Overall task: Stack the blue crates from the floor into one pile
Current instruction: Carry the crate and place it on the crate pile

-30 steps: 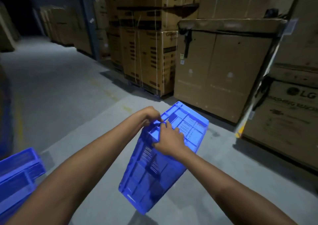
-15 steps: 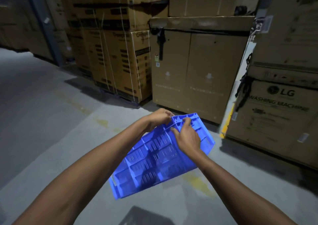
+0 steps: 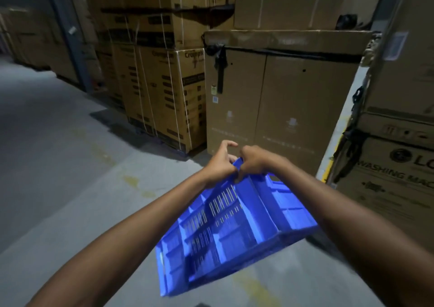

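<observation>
gripping tilted blue crate (image 3: 225,231) w/ left hand (image 3: 219,165) & right hand (image 3: 254,163).

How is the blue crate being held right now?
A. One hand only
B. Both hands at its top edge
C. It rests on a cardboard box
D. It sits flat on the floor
B: the left hand and right hand both grip the far top edge of the blue crate, which hangs tilted above the floor.
</observation>
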Demonstrator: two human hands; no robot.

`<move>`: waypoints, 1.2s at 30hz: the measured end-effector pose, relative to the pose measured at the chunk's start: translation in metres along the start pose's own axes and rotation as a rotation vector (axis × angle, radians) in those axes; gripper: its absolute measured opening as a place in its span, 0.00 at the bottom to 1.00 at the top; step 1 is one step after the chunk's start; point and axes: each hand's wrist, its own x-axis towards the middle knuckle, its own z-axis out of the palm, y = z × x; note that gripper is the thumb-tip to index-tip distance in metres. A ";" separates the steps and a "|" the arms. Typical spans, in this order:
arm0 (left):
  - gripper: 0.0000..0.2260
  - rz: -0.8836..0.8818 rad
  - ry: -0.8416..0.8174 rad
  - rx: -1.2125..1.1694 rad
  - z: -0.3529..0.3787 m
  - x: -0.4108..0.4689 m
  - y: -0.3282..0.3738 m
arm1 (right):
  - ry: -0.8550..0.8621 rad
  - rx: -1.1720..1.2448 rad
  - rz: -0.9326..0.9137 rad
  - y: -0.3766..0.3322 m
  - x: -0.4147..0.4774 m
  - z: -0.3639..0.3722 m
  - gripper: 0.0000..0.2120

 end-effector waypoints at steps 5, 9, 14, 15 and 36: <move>0.27 0.177 0.500 -0.039 -0.010 0.053 -0.015 | 0.062 -0.012 -0.016 0.023 0.047 -0.030 0.18; 0.16 0.147 0.161 0.194 -0.054 0.115 -0.053 | 0.145 -0.026 -0.027 0.050 0.081 -0.049 0.15; 0.19 0.045 -0.348 0.464 -0.121 0.203 -0.078 | 0.305 0.146 0.053 0.104 0.123 -0.079 0.12; 0.18 0.074 -0.359 0.560 -0.133 0.222 -0.076 | 0.326 0.206 0.064 0.116 0.134 -0.082 0.12; 0.14 0.561 -0.202 1.184 -0.201 0.459 -0.105 | 0.196 -0.002 0.493 0.155 0.358 -0.003 0.25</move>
